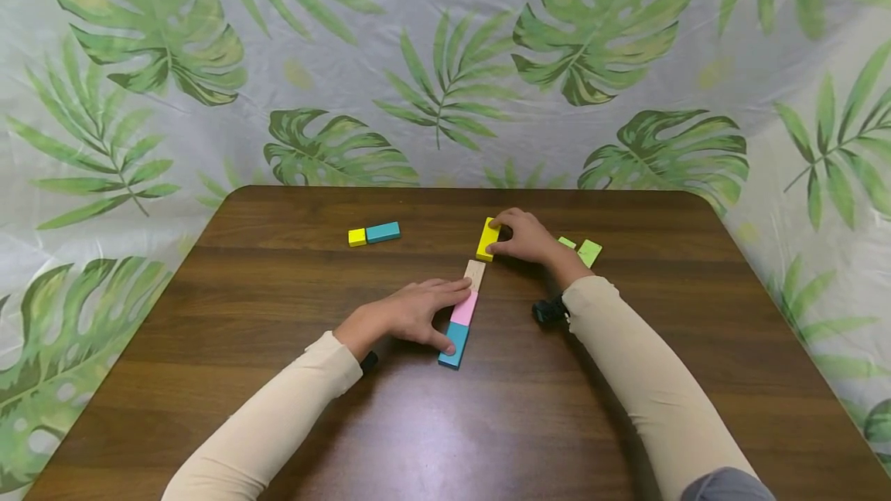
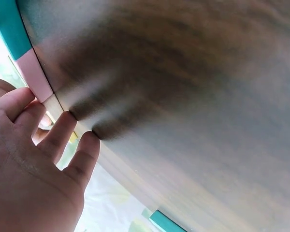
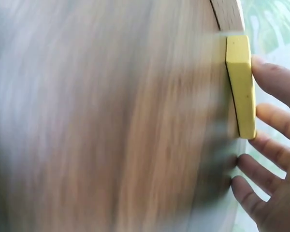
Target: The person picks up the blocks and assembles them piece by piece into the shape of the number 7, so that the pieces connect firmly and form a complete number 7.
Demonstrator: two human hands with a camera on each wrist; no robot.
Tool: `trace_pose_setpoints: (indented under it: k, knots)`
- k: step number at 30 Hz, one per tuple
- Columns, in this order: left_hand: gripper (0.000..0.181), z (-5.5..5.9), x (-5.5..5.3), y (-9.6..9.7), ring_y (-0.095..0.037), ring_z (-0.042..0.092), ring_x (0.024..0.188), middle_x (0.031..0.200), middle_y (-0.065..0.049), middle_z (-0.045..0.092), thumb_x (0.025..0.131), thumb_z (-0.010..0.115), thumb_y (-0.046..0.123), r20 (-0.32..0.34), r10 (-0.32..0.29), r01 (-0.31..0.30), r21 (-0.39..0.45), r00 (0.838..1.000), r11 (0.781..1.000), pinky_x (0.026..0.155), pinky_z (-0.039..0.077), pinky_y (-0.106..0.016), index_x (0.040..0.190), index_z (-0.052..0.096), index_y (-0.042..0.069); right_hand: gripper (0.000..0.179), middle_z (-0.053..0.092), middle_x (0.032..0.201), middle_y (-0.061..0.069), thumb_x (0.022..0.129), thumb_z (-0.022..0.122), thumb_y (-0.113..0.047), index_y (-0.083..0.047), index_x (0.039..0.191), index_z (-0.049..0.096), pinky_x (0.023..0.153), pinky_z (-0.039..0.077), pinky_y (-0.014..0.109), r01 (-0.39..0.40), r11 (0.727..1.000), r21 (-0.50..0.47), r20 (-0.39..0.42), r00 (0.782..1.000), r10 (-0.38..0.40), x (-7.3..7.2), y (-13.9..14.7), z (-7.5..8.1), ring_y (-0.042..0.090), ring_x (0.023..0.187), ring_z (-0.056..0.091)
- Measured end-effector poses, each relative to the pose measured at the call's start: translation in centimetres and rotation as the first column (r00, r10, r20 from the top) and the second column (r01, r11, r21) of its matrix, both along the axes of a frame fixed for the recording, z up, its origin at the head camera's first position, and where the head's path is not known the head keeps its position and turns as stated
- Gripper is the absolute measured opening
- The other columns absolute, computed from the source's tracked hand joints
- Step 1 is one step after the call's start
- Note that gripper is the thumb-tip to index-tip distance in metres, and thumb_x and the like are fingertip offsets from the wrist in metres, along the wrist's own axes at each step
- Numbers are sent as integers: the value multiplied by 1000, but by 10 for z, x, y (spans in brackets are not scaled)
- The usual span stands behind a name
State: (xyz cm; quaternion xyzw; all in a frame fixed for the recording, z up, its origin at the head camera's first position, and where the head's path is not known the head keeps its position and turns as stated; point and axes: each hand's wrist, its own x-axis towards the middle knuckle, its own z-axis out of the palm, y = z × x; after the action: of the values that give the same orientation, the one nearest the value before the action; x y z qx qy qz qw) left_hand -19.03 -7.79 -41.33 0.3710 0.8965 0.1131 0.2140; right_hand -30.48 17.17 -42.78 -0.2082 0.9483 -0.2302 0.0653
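Note:
A row of flat blocks runs up the middle of the table: a blue block [image 1: 455, 337] nearest, then a pink block [image 1: 464, 309] and a bare wooden block [image 1: 476, 272]. My left hand [image 1: 416, 311] spans this row, thumb on the blue block and fingertips by the pink and wooden blocks. Just beyond the wooden block lies a yellow block [image 3: 239, 89], in line with the row at a slight angle. My right hand [image 1: 527, 238] holds the yellow block between thumb and fingers. In the right wrist view its other fingers reach down beside the block.
At the back left, a small yellow cube [image 1: 357, 237] sits against another blue block [image 1: 384, 233]. Two light green blocks [image 1: 589, 253] lie behind my right forearm, partly hidden. A leaf-patterned cloth [image 1: 445, 60] hangs past the far edge of the wooden table [image 1: 278, 315].

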Motion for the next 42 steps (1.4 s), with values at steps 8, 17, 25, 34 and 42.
trace_pose_setpoints:
  k: [8, 17, 25, 34, 42]
  knots:
    - [89, 0, 2, 0, -20, 14, 143, 155, 14, 9, 75, 65, 56, 4, 6, -6, 9, 1000, 1000, 111, 20, -51, 146, 20, 28, 50, 44, 134, 11, 80, 67, -38, -14, 122, 57, 106, 28, 52, -15, 999, -41, 33, 999, 16, 3, -9, -3, 36, 128, 34]
    - [89, 1, 3, 3, -20, 13, 143, 155, 14, 9, 75, 64, 57, 5, 12, -12, -6, 1000, 1000, 111, 20, -51, 146, 19, 29, 50, 43, 136, 11, 80, 67, -38, -13, 122, 56, 106, 29, 52, -12, 999, -45, 27, 1000, 13, 6, -8, -4, 36, 129, 33]
    - [89, 1, 3, 2, -20, 13, 143, 155, 13, 10, 75, 65, 56, 7, 22, -22, -8, 1000, 1000, 112, 19, -50, 146, 20, 28, 49, 43, 136, 11, 80, 67, -38, -13, 120, 57, 105, 30, 51, 3, 999, -51, 18, 1000, -2, 7, -8, -5, 36, 128, 34]
    - [90, 2, 4, 3, -21, 13, 143, 155, 12, 9, 75, 65, 56, 2, 25, -25, -5, 1000, 1000, 112, 19, -51, 147, 19, 28, 49, 43, 135, 12, 81, 66, -38, -12, 121, 56, 106, 29, 52, 3, 999, -42, 21, 1000, -2, 8, -8, -3, 37, 128, 34]
    - [91, 3, 4, 5, -22, 14, 143, 156, 11, 7, 74, 66, 56, 2, 26, -26, -9, 1000, 1000, 111, 19, -52, 147, 18, 26, 48, 40, 138, 11, 82, 65, -38, -13, 121, 55, 107, 28, 51, 9, 999, -52, 43, 999, -7, 11, -8, -2, 36, 131, 30]
